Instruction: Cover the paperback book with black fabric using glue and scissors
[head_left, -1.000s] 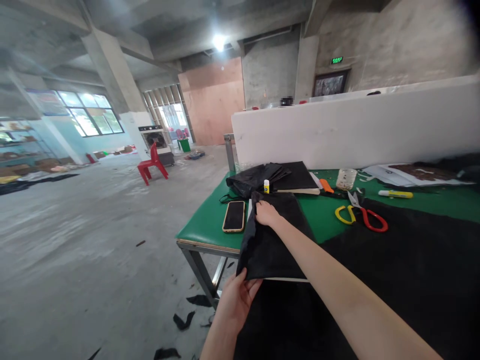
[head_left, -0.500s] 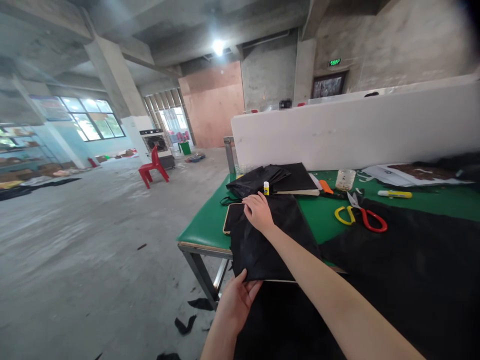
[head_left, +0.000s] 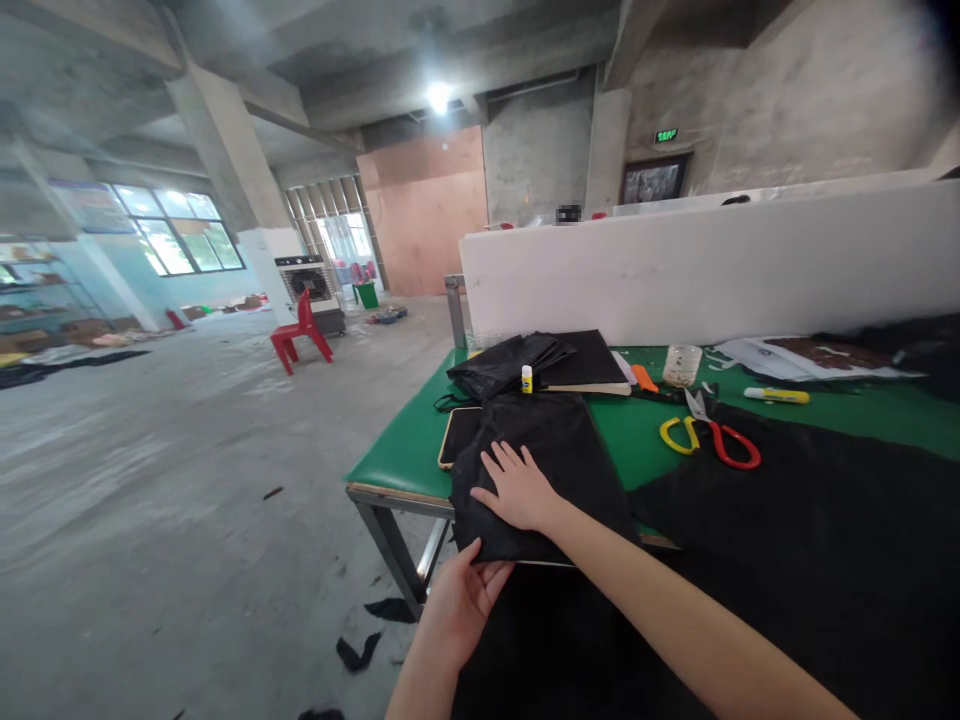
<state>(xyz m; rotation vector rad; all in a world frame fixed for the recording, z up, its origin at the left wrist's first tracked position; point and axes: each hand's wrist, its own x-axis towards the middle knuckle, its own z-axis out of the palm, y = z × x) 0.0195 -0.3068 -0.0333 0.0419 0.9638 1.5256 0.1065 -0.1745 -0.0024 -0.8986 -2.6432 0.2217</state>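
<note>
A black cloth-covered board (head_left: 574,450) with a thin pale lower edge lies at the table's near edge, slightly overhanging it. My left hand (head_left: 466,600) grips its near left corner, thumb on top and fingers underneath. Flat on the black cloth, fingers spread, rests my right hand (head_left: 521,490). A phone (head_left: 459,438) with a light rim is partly covered by the cloth at the left. Just beyond the board stands a glue stick (head_left: 526,379) with a white cap.
Scissors (head_left: 712,435) with yellow and red handles lie to the right on the green table (head_left: 401,455). Behind are a clear cup (head_left: 682,366), a second glue stick (head_left: 777,396), black folded pieces (head_left: 510,362) and a white partition (head_left: 675,270). Black cloth (head_left: 817,520) spreads at right.
My right hand has slid from the board's far left edge back toward me, its fingers now spread flat. The left hand keeps its hold on the near corner.
</note>
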